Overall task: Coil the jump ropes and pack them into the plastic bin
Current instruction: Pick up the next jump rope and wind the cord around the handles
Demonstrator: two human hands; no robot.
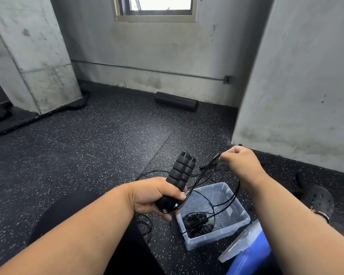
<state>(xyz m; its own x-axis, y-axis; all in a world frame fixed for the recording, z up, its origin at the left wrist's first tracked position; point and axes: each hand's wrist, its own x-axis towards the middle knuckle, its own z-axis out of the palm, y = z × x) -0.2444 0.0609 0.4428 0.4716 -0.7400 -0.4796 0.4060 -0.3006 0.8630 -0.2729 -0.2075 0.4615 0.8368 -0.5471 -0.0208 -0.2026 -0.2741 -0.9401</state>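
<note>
Speckled floor [87,147] wide open ahead and left; wall [298,76] crowds right side. Blue thing [250,255] at bottom edge cut off, clear lid [240,243] propped on it, hard to identify. Bin [234,225] sat on floor between arms, coiled rope [197,223] already inside, tangled, details lost. Left hand [153,197] wrapped round paired foam handles [182,173], lower ends hidden in fist. Right hand [240,161] pinching cord [214,203] up high, loops hung over bin.
</note>
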